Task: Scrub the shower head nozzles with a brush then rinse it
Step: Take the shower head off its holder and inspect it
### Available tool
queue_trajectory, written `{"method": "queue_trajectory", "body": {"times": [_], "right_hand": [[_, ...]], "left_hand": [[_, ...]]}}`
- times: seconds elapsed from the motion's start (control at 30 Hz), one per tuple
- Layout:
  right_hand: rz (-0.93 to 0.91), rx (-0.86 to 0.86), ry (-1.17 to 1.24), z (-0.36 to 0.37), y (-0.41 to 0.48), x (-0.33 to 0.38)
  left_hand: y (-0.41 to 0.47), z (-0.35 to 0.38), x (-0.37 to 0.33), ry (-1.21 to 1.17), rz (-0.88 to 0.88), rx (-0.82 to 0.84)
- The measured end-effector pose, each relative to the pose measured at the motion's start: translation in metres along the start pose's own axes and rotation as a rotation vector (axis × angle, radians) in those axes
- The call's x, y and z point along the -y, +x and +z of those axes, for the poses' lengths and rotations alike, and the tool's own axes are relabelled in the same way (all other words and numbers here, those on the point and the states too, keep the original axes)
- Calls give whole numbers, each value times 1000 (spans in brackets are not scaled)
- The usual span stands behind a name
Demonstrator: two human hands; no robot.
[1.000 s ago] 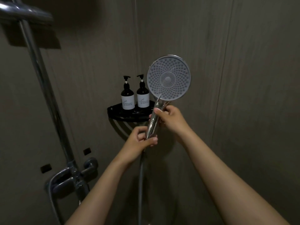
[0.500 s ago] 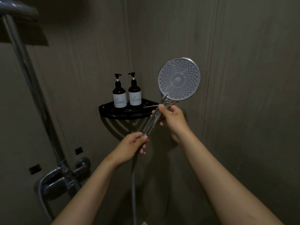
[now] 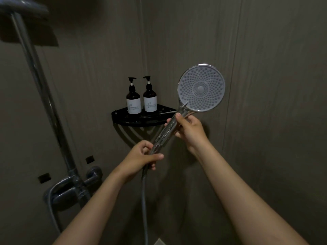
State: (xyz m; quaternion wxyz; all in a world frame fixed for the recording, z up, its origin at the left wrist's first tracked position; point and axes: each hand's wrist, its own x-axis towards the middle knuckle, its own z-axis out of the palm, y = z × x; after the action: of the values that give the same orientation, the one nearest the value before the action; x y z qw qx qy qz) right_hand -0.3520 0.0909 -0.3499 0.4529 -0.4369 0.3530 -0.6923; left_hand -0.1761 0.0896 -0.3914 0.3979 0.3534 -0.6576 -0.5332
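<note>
The round chrome shower head [image 3: 201,87] faces me, its grey nozzle face turned my way, tilted up to the right. My right hand [image 3: 188,127] grips the upper part of its shiny handle [image 3: 166,134]. My left hand [image 3: 141,156] holds the bottom end of the handle where the metal hose [image 3: 144,200] joins and hangs down. On the black corner shelf [image 3: 141,119] lies a thin pale stick [image 3: 167,113], perhaps a brush handle; its head is hidden behind the shower head.
Two dark pump bottles [image 3: 133,99] [image 3: 150,98] with white labels stand on the shelf. At the left a chrome riser pipe [image 3: 44,96] runs down to the mixer valve [image 3: 70,188]. An overhead shower [image 3: 21,6] hangs at top left. Grey walls meet in the corner.
The shower head has swung to the right and tilted, clear of the bottles. My left hand has slid down to the handle's bottom end at the hose.
</note>
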Motion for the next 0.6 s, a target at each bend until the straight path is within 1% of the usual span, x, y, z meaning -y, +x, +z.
{"method": "queue_trajectory", "body": {"times": [0.13, 0.2, 0.3, 0.47, 0.6], "right_hand": [[13, -26, 44, 1, -2, -6], [15, -40, 78, 1, -4, -9], [31, -66, 101, 1, -8, -12], [24, -101, 100, 6, -20, -16], [20, -144, 111, 8, -32, -19]], "left_hand": [[-5, -5, -1, 23, 83, -84], [-8, -8, -1, 15, 90, -54], [-12, -11, 0, -2, 49, 29], [-22, -18, -1, 84, -21, 107], [-31, -22, 2, -1, -63, 127]]}}
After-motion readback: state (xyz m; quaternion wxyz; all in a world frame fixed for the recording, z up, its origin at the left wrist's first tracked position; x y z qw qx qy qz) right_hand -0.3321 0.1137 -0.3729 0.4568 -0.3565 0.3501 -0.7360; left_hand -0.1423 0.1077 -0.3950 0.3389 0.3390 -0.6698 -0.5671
